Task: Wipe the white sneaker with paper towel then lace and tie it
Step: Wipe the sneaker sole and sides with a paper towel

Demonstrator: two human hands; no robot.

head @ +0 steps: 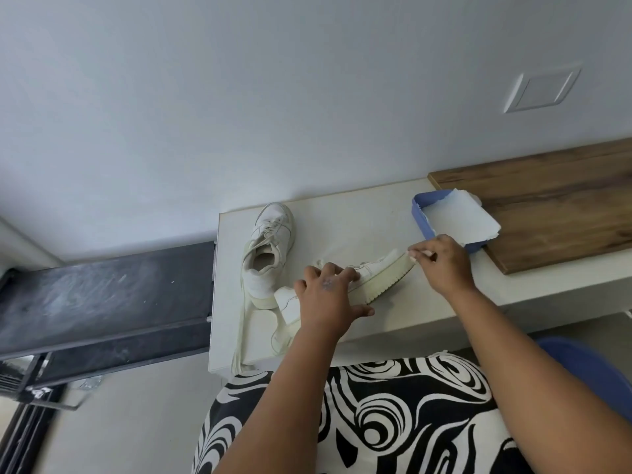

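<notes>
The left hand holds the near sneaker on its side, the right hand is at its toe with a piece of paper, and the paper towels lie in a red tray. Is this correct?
Not quite: the head view shows the tray is blue, not red. The rest stands: the left hand holds the near sneaker on its side, the right hand is at its toe with a piece of paper, and the paper towels lie in the tray.

light: soft, even daylight — shadows: faint | edges: wide-angle warp, blurred
</notes>
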